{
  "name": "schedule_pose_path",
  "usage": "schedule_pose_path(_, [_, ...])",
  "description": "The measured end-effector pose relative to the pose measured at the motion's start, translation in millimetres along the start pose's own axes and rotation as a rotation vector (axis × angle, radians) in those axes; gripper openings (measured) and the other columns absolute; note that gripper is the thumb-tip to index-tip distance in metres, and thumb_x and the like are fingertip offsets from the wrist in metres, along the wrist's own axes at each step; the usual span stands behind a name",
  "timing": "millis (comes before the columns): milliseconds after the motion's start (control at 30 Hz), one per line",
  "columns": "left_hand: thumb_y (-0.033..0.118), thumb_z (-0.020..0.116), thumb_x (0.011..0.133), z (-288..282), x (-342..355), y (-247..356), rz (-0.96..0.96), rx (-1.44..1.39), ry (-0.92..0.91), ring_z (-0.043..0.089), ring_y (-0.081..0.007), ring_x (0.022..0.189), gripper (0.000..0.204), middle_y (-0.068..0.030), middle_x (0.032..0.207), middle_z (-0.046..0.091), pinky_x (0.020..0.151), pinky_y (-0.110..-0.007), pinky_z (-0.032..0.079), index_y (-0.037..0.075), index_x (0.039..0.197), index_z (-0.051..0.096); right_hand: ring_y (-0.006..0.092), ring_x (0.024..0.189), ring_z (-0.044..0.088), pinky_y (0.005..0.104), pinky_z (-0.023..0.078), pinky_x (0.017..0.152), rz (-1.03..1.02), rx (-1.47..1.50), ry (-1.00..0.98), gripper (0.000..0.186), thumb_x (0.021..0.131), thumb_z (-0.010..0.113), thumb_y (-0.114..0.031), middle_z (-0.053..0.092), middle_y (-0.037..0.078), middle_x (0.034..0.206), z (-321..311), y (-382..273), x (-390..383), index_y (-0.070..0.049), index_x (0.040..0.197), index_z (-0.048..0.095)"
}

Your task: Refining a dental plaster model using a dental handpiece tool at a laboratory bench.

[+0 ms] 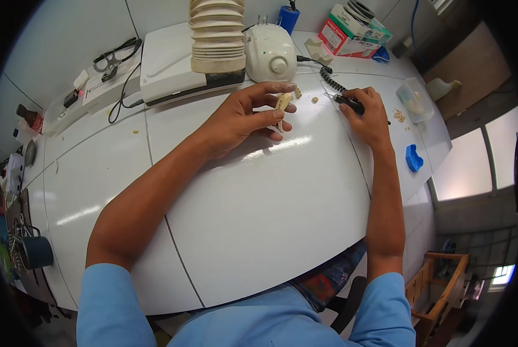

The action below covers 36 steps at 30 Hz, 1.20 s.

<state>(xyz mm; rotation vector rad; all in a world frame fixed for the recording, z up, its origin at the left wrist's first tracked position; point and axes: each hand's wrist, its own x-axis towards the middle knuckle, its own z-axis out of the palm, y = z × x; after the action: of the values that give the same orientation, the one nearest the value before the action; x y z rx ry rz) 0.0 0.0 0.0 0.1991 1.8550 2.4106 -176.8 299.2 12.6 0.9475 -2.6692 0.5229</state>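
Between the thumb and fingers of my left hand (244, 113) is a small cream plaster-like piece (282, 104) with dark marks on its side; its exact kind is unclear. My right hand (367, 115) grips a black rotary handpiece (354, 106), its thin metal tip pointing left toward the cream piece, with a gap between them. A black coiled cord (331, 80) runs behind it toward a white control unit (272, 55) with a round knob. Small cream bits (315, 100) lie on the white table between the two hands.
A ribbed suction hose (217, 37) hangs over a white box-shaped machine (172, 63) at the back. Cardboard boxes (354, 36) stand back right. Right of my right hand are a clear container (414, 99), scattered cream pieces (399, 115) and a blue tray (413, 158). A dark mug (36, 251) stands far left.
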Motion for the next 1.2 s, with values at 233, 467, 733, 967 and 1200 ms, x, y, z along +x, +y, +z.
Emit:
schedule_pose_path(233, [0.006,0.087,0.096,-6.5,-6.2,7.3,-0.042,0.143,-0.020,0.073,-0.0214,0.127,0.084,-0.0165,0.141,0.065,0.112,-0.034,0.060,0.011,0.169,0.046,0.0318,0.103,0.069,0.0449,0.055,0.093,-0.006,-0.042,0.126,0.031,0.093,0.086,-0.011,0.071,0.012,0.105,14.1,0.1,-5.3,-0.013,0.123,0.081])
schedule_pose_path(467, [0.000,0.083,0.094,-14.2,-8.0,9.0,-0.118,0.409,0.028,0.068,-0.0093,0.109,0.074,-0.0069,0.131,0.057,0.104,-0.023,0.059,0.010,0.162,0.053,0.0335,0.087,0.072,0.0418,0.056,0.075,-0.195,0.151,0.322,0.030,0.098,0.076,-0.002,0.069,0.014,0.102,0.5,-57.2,-10.0,-0.005,0.128,0.075])
schedule_pose_path(733, [-0.005,0.083,0.092,-26.7,-0.8,4.3,-0.126,0.104,-0.028,0.062,-0.0149,0.134,0.076,-0.0065,0.136,0.058,0.117,-0.030,0.057,0.006,0.158,0.048,0.0296,0.066,0.069,0.0414,0.052,0.056,-0.313,0.169,0.006,0.024,0.108,0.074,-0.030,0.067,0.007,0.092,8.3,-102.4,-25.4,-0.006,0.109,0.069])
schedule_pose_path(967, [-0.003,0.083,0.094,-24.5,-2.1,6.0,-0.078,0.053,-0.060,0.061,-0.0156,0.136,0.071,-0.0108,0.147,0.059,0.118,-0.033,0.055,0.007,0.156,0.049,0.0293,0.055,0.065,0.0413,0.047,0.051,-0.277,0.147,-0.212,0.032,0.107,0.076,-0.036,0.068,0.009,0.073,-13.0,-114.0,-32.2,-0.008,0.096,0.064])
schedule_pose_path(1200, [0.010,0.083,0.101,-31.2,-6.4,-0.4,-0.076,-0.017,-0.025,0.072,-0.0191,0.120,0.073,-0.0147,0.139,0.067,0.113,-0.036,0.056,0.006,0.163,0.044,0.0289,0.053,0.063,0.0423,0.046,0.053,-0.198,0.111,-0.256,0.031,0.106,0.078,-0.030,0.066,0.010,0.064,-21.7,-89.5,-19.2,-0.006,0.090,0.066])
